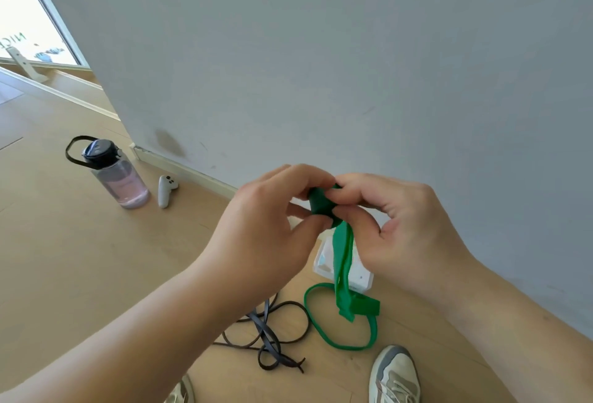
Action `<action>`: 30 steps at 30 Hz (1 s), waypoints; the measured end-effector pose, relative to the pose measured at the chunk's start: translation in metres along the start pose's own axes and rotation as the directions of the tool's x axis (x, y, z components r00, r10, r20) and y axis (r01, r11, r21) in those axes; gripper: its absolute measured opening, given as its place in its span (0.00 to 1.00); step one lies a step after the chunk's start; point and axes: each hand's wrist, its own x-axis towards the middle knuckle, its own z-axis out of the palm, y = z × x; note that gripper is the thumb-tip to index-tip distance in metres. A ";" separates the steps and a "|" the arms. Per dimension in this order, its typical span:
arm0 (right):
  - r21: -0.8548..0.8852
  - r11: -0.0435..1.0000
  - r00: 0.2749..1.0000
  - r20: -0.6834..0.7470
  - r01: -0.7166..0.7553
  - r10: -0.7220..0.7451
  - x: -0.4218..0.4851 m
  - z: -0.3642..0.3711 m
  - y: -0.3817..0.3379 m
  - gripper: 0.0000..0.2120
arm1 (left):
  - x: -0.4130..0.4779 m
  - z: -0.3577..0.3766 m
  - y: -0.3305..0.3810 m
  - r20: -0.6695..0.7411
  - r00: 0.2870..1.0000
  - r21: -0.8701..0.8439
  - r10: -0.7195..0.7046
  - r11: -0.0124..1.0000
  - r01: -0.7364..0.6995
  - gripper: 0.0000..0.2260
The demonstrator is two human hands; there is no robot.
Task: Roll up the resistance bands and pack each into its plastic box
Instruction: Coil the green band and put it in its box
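Observation:
A green resistance band [342, 261] is partly wound into a small roll, held up in front of me. My left hand [269, 226] and my right hand [394, 226] both pinch that roll between thumb and fingers. The loose length of the green band hangs down and ends in a loop lying on the wooden floor. Beneath the hanging band stands a clear plastic box [361, 279], partly hidden by it. A black resistance band [272, 335] lies tangled on the floor, left of the green loop.
A grey wall [321, 65] rises close behind the hands. On the floor to the left stand a clear water bottle [117, 174] with a black lid and a white controller [165, 190]. My two shoes, one [394, 373] and the other [179, 393], show at the bottom edge.

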 end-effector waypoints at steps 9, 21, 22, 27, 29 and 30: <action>0.536 0.813 0.955 -0.042 -0.228 0.295 0.004 0.002 -0.010 0.16 | 0.002 0.005 0.006 -0.087 0.956 -0.641 -0.280 0.751 0.161 0.09; 0.063 0.994 0.993 0.084 -0.091 0.085 0.004 -0.001 0.001 0.18 | 0.002 -0.004 -0.002 -0.004 0.999 -0.039 -0.044 0.998 0.044 0.25; 0.027 0.998 0.994 0.091 -0.056 0.054 0.003 -0.001 0.001 0.18 | 0.002 -0.003 -0.004 0.033 0.999 0.005 -0.001 1.000 0.000 0.26; 0.157 0.970 0.982 -0.016 -0.185 0.189 0.000 -0.004 -0.005 0.15 | 0.006 -0.011 -0.004 0.114 0.993 0.001 -0.017 1.000 0.017 0.19; 0.254 0.939 0.970 -0.020 -0.231 0.244 -0.002 -0.005 -0.007 0.13 | 0.006 -0.014 -0.003 0.176 0.982 -0.058 -0.074 0.995 0.085 0.18; 0.272 0.934 0.969 -0.023 -0.231 0.246 -0.002 -0.006 -0.008 0.13 | 0.006 -0.014 -0.005 0.202 0.974 -0.101 -0.107 0.986 0.130 0.17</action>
